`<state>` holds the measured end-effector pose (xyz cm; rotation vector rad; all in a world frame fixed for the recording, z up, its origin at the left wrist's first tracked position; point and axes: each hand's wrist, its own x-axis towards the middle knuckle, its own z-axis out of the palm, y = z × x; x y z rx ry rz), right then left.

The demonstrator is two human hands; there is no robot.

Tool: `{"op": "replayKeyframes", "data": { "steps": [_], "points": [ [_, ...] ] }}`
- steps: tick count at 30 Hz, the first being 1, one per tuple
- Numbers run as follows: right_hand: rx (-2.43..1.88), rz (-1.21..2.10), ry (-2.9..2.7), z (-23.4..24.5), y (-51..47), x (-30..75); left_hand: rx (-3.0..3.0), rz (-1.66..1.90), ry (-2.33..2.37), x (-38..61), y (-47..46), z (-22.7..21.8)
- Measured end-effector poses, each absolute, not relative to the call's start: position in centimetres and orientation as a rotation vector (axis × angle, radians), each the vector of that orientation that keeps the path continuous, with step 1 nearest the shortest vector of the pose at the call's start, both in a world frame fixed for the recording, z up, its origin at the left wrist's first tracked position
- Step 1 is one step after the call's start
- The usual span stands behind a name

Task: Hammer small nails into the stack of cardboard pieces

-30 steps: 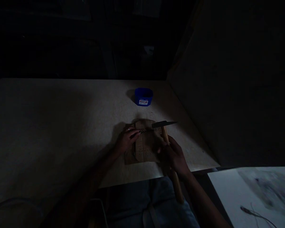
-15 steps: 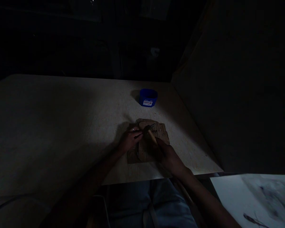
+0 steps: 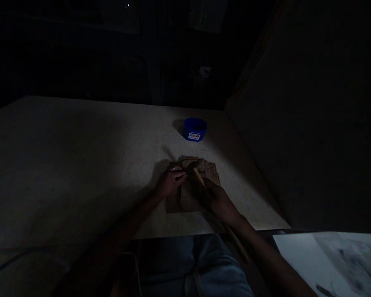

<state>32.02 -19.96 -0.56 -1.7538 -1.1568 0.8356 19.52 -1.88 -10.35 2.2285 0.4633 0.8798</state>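
Observation:
My right hand point(image 3: 223, 203) is wrapped round the long wooden handle of a hammer point(image 3: 199, 176). The handle's tail runs back under my forearm past the table edge. Its dark metal head lies over a piece of brown cardboard point(image 3: 188, 202) with lines and dark marks on it. My left hand point(image 3: 170, 181), with a ring on one finger, is closed at the left side of the cardboard, its fingertips together close to the hammer head. What those fingers pinch, if anything, is too dark and small to make out.
A blue plastic tub point(image 3: 194, 130) with a white label stands beyond the cardboard on the pale table point(image 3: 80, 144). To the right rises a dark upright panel point(image 3: 297, 144). A white sheet point(image 3: 297, 251) lies lower right. A cable point(image 3: 15, 260) curves at lower left.
The hammer has tilted a little in my right hand, and its handle tail now shows more below the table edge. My left hand stays in place. The view has shifted slightly.

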Motion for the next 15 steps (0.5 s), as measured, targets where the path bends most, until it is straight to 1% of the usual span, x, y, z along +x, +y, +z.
{"op": "replayKeyframes", "data": {
  "steps": [5, 11, 15],
  "points": [
    [-1.676, 0.758, -1.063, 0.1, -20.6, 31.7, 2.208, 0.848, 0.478, 19.5, -2.1, -9.9],
    [-1.759, 0.864, -1.118, -0.9, -19.7, 31.7, 2.199, 0.837, 0.508, 19.4, -2.1, -9.8],
    [-1.669, 0.864, -1.063, -1.1, -19.8, 31.9, 2.192, 0.861, 0.505, 19.5, -2.0, -10.1]
  ]
}}
